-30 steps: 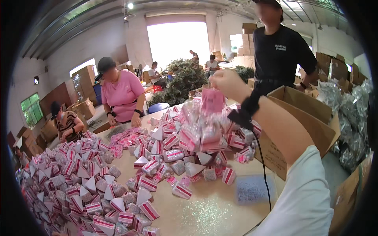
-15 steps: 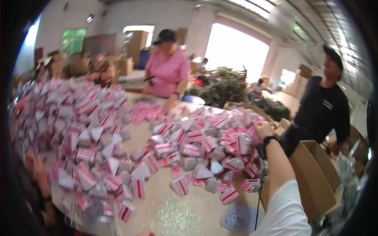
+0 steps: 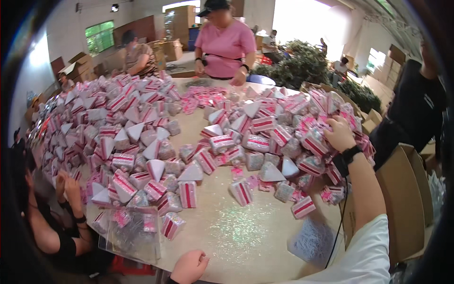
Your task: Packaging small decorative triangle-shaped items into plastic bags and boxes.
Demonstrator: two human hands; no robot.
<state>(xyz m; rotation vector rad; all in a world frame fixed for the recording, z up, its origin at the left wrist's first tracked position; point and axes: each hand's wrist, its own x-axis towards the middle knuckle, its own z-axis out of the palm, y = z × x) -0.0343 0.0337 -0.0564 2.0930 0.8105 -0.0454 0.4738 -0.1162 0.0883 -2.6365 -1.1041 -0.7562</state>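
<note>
Bagged pink-and-white wedges (image 3: 262,124) heaped across tabletop (image 3: 222,236).
Right hand (image 3: 339,135) on the rightmost wedges; cannot tell whether its fingers clamp any. Left hand (image 3: 190,266) at near edge, fingers curled together.

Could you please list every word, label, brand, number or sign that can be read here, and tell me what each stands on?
None can be read.
Dark shirt: small pale marks on the chest, too blurred to read.
Wrapped wedge-shaped pieces: no legible text.
Flat pink pieces: too small to tell whether they bear print.
</note>
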